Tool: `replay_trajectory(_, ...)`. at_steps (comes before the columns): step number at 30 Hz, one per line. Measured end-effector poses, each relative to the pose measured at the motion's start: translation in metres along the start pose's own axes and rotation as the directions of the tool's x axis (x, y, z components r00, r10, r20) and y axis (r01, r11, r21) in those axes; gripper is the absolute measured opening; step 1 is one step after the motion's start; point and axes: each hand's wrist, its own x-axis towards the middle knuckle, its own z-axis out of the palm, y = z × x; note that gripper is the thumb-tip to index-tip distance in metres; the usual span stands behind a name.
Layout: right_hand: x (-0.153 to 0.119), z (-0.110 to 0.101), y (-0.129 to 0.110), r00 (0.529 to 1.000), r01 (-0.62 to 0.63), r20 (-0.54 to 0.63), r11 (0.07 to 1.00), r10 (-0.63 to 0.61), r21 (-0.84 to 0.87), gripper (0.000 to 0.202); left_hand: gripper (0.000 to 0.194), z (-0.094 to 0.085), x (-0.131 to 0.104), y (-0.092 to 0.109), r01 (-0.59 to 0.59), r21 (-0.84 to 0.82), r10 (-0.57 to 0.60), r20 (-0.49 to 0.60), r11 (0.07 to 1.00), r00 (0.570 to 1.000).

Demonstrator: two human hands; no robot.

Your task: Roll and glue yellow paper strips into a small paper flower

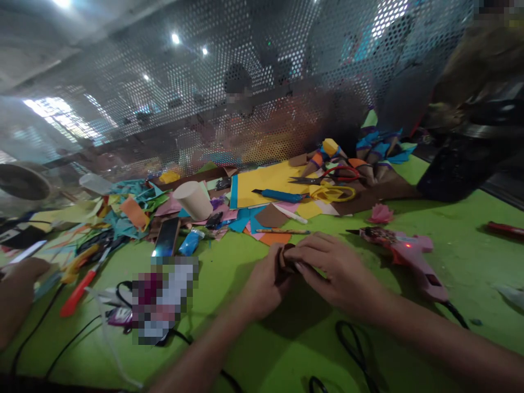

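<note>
Above the green table, a rolled or folded piece of brown paper is held between both hands. My left hand is closed around its left side. The bent fingers of my right hand pinch it from the right and cover part of it. Just beyond my hands lies a pencil on colored paper scraps. To the right, a pink glue gun lies on its side with a small red light lit. Behind it sits a pink paper flower.
Beyond my hands are a blue utility knife, scissors with red handles, and yellow sheets. At left are a phone, a white cylinder, a red-handled tool and another person's hand. Black cables loop in front.
</note>
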Motion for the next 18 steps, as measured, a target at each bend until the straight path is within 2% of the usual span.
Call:
replay_trajectory(4, 0.002, -0.005, 0.0, 0.997, 0.05, 0.054, 0.998, -0.052, 0.036, 0.037, 0.022, -0.001, 0.0, -0.004, -0.053, -0.087, 0.052, -0.015, 0.995, 0.999)
replay_trajectory(9, 0.003, -0.007, 0.002, 0.997, 0.005, 0.075, 0.996, -0.012, 0.086, 0.027, 0.021, -0.001, -0.002, -0.004, -0.063, -0.146, 0.064, -0.002, 0.987, 0.998)
replay_trajectory(18, 0.0, -0.013, -0.001, 0.977, 0.159, 0.158, 0.983, -0.143, -0.096, 0.033, 0.025, -0.006, -0.004, 0.006, -0.06, -0.169, 0.069, 0.045, 0.984, 0.997)
